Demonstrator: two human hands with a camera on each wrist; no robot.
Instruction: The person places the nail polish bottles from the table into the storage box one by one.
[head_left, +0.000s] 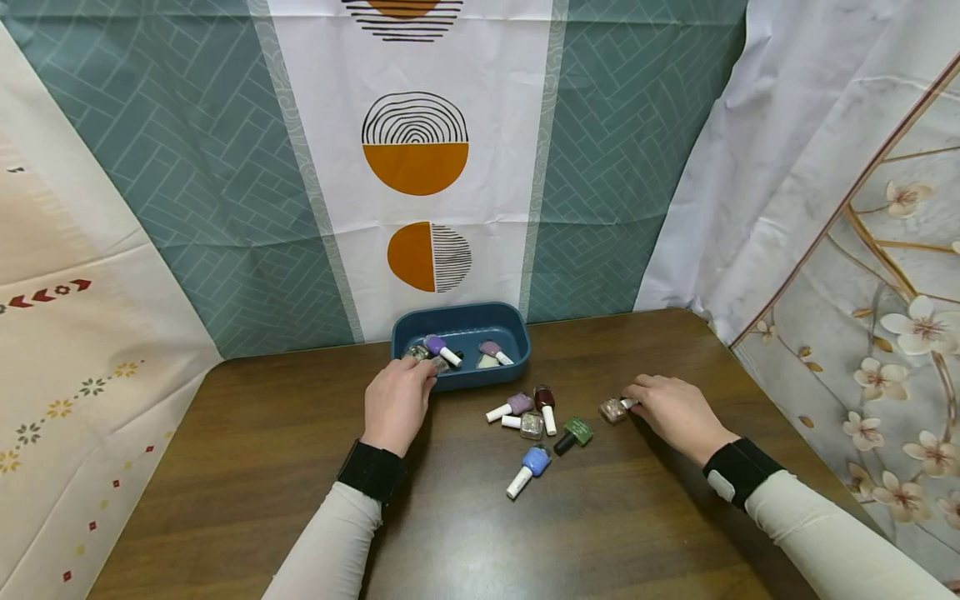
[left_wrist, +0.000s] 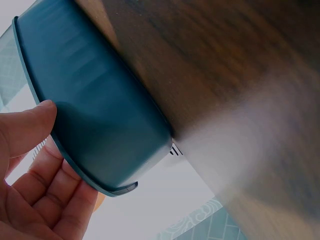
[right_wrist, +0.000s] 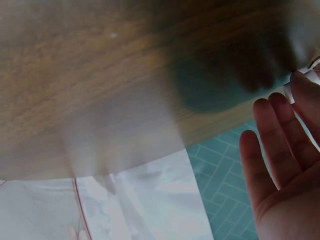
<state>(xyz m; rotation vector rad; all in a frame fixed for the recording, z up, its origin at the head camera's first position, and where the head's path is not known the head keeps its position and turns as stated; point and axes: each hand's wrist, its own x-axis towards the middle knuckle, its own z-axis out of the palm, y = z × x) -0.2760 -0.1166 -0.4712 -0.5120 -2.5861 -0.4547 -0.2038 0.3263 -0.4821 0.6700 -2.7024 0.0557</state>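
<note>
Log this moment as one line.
left hand: grips blue bin by rim; right hand: pinches copper-glitter bottle; table: green bottle, blue bottle; in blue bin: violet bottle

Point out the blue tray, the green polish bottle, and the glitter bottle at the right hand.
Blue tray (head_left: 482, 377): head view, on its front wall.
Green polish bottle (head_left: 577, 430): head view, on its green body.
Glitter bottle (head_left: 612, 410): head view, on its glittery body.
</note>
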